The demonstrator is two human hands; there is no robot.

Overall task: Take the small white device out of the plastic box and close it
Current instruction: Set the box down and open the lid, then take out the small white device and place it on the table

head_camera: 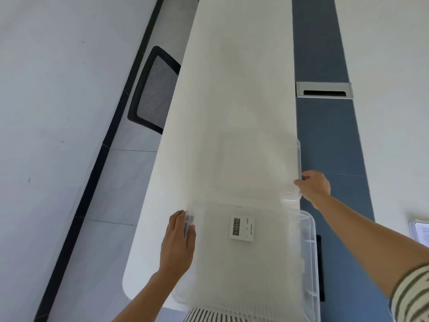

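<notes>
A clear plastic box [310,252] stands on the white table [232,77] right in front of me. The small white device [242,229], square with a dark digit display, lies flat inside it. The clear lid [298,159] is lifted off the box on its far side. My right hand [314,187] pinches the lid's right edge. My left hand [180,240] is closed over the clear plastic at the box's left side, beside a small grey catch; whether that is lid or box wall is unclear. Neither hand touches the device.
A black mesh chair [153,89] is tucked under the table's left edge. A grey cable port [323,89] sits in the blue strip [325,135] on the right. Papers [421,231] lie at the far right, and a dark slot [320,263] is beside the box.
</notes>
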